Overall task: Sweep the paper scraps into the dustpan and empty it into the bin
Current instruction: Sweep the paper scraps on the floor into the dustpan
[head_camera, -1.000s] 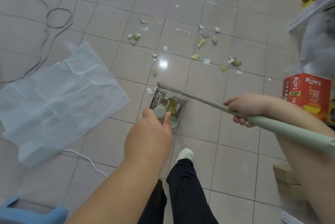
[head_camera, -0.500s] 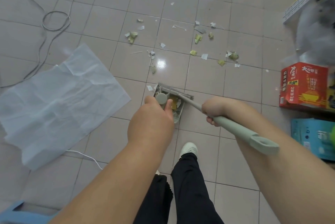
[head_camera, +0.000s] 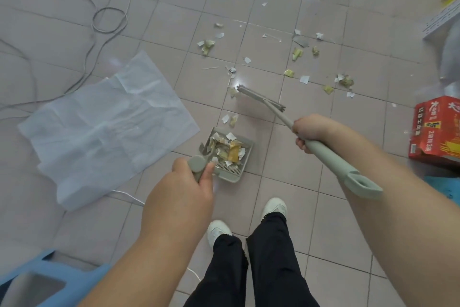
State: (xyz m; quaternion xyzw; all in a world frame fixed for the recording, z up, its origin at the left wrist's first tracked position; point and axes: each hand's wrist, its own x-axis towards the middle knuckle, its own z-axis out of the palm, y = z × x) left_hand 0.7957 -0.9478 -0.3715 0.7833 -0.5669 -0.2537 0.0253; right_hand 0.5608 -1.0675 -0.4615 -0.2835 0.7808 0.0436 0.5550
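Note:
A grey-green dustpan (head_camera: 246,167) rests on the tiled floor with several white and yellow scraps inside. My left hand (head_camera: 184,189) grips the round top of its upright handle. My right hand (head_camera: 310,131) holds the pale green broom handle (head_camera: 331,160) partway down. The broom head (head_camera: 258,98) sits on the floor beyond the pan, apart from it. Two scraps (head_camera: 230,119) lie between head and pan. Paper scraps (head_camera: 298,53) are scattered over the tiles farther out. No bin is in view.
A large crumpled white sheet (head_camera: 107,127) lies left of the pan. Cables (head_camera: 109,20) loop on the floor at far left. A red carton (head_camera: 435,130) stands at the right edge. A blue plastic object (head_camera: 37,279) sits at lower left. My feet (head_camera: 273,207) stand behind the pan.
The broom head has left the dustpan's mouth and moved outward to the tiles beyond it. The pan, held by my left hand, stays on the floor, its scraps uncovered.

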